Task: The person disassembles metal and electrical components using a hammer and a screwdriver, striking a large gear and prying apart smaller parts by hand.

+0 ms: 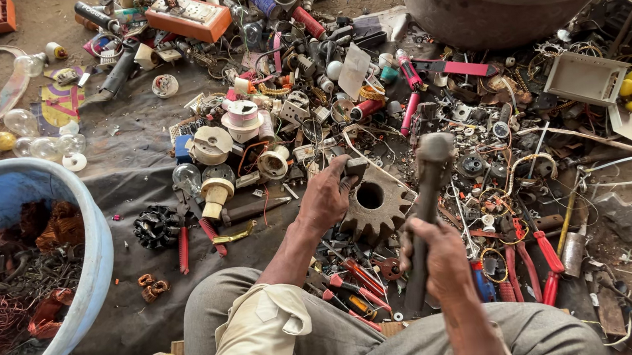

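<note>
Scrap-strewn dark cloth on ground

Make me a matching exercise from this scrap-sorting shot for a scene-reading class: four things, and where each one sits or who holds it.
Things:
1. hammer
2. toothed gear
3. blue tub
4. grey basin

Places:
A. top right, full of metal scrap
B. gripped in the right hand
C. far left, holding copper wire
D. on the cloth under the left hand

Pairs: 1-B, 2-D, 3-C, 4-A

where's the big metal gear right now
In the head view the big metal gear lies at centre on the dark cloth, under the left hand, with the raised hammer just to its right.
</note>
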